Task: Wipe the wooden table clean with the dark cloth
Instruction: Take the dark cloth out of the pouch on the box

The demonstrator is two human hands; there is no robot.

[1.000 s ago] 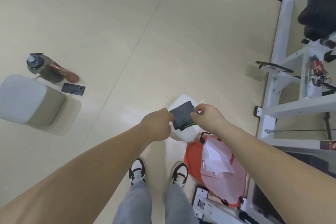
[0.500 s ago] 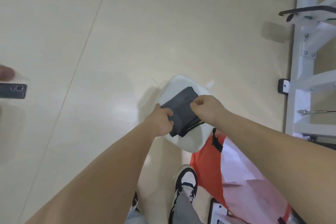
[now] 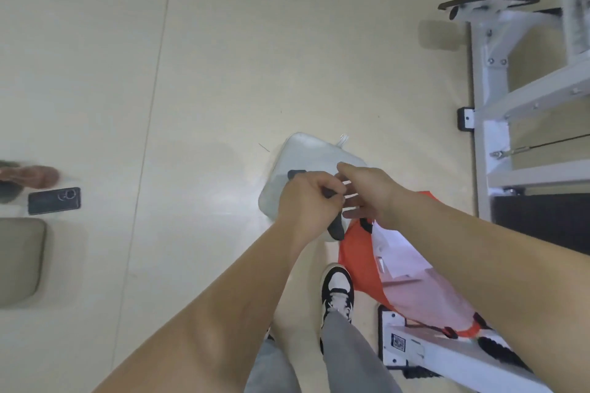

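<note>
Phone (image 3: pixel 54 200): flat on floor, far left.
Left hand (image 3: pixel 308 198): curled tight round dark cloth (image 3: pixel 337 230), over white pad (image 3: pixel 306 150).
Dark cloth: bunched, ends poking from fist.
Right hand (image 3: pixel 367 191): fingers spread, holding nothing, beside cloth.
Red bag (image 3: pixel 354 252): under right forearm.

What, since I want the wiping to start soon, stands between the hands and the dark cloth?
Nothing visible does. The left hand grips the dark cloth, one end hanging below the fist, and the right hand, fingers spread, is right beside it. No wooden table is in view, so the way there cannot be judged.
</note>
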